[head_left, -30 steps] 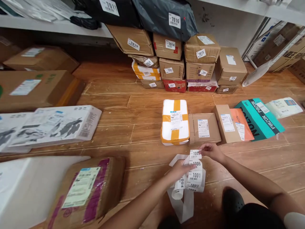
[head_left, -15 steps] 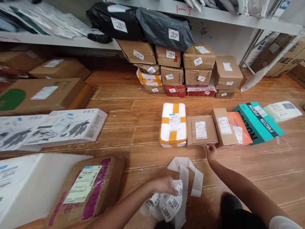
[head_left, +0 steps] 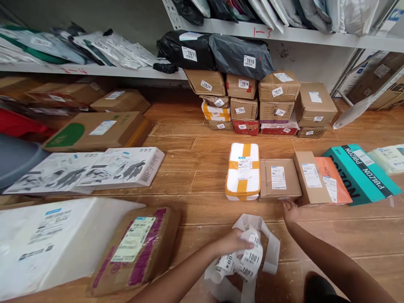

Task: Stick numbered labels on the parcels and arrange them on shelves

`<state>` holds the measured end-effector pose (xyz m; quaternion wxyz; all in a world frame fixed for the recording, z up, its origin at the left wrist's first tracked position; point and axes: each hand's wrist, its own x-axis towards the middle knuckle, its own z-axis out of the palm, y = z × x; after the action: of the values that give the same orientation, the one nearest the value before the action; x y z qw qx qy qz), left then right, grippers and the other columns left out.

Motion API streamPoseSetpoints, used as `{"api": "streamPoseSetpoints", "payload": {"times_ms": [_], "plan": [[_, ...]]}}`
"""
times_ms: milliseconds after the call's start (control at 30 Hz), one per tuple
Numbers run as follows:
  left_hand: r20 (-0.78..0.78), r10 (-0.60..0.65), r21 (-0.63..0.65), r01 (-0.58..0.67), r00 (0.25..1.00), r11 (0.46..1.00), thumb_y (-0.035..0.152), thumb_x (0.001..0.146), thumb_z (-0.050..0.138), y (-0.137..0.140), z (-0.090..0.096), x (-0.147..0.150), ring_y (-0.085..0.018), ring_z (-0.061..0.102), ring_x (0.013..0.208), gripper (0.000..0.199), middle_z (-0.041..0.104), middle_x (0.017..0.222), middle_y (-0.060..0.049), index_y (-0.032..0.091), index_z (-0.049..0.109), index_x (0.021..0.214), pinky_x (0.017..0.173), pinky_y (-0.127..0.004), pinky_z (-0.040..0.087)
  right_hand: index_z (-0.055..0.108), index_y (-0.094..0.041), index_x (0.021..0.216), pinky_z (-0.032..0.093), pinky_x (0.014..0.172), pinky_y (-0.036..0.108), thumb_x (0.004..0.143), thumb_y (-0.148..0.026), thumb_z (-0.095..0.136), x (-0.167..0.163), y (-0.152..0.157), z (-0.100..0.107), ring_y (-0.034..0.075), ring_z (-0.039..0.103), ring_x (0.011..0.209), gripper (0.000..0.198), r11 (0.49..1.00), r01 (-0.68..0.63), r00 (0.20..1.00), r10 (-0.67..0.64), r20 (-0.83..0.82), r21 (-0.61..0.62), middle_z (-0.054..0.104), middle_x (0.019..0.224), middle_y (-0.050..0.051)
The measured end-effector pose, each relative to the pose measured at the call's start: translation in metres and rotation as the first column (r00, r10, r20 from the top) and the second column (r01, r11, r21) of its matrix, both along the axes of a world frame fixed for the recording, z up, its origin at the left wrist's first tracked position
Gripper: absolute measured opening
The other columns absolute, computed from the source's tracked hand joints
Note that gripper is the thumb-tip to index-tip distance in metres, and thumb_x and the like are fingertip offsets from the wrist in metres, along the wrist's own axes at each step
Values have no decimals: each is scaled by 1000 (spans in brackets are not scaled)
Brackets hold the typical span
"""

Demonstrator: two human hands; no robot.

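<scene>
Two hands work: left hand (head_left: 232, 244) grips sticker strip (head_left: 249, 259) reading 1001; right hand (head_left: 290, 209) fingertips press small cardboard parcel (head_left: 279, 179).

Far stack of numbered cardboard boxes (head_left: 252, 105) against the wall, black bag 7011 (head_left: 186, 50) and grey bag 7016 (head_left: 243, 57) on top, teal box (head_left: 360, 174) right, white flat box (head_left: 121, 167) left, purple-taped parcel (head_left: 137, 248) near left, wooden floor (head_left: 189, 168).

Wooden floor (head_left: 195, 172) carries a stack of cartons (head_left: 252, 105), flat parcels (head_left: 277, 179) and white mailers (head_left: 57, 235).
</scene>
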<state>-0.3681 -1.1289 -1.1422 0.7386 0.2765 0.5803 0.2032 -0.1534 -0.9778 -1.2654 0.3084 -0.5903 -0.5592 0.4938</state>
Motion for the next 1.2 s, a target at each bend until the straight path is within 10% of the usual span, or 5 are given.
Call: {"api": "streamPoseSetpoints", "payload": {"times_ms": [200,400,767,1200], "plan": [[-2,265,142,-262,964,955,75,53,77,14,-8,6,-18,61,68,66,73,77,-6,14,73,79,63,-28,46,71,-21,89,49,53,30,63,-83,66,-36,-40,60,20,65,65,67,851,-505,837,442,-321,-144,73,81,7],[2,399,219,-390,917,894,59,51,88,26,-9,8,-18,65,72,58,76,82,-3,16,76,87,66,-27,48,70,-20,81,50,68,28,64,-64,82,-51,-22,95,15,62,72,48,792,-598,760,511,-403,-122,71,79,1],[3,415,184,-409,910,894,71,51,81,27,-9,1,-13,53,53,61,69,63,-2,14,71,73,51,-25,38,75,-18,85,52,71,28,65,-60,81,-53,7,110,15,65,73,47,726,-666,710,544,-448,-173,74,81,3],[-79,440,315,-396,895,862,62,67,72,23,-27,-1,-18,58,72,50,69,76,-3,15,69,82,68,-28,44,74,-17,78,51,65,28,53,-56,88,-64,-13,81,14,63,66,48,705,-657,734,520,-437,-267,72,73,1]]}}
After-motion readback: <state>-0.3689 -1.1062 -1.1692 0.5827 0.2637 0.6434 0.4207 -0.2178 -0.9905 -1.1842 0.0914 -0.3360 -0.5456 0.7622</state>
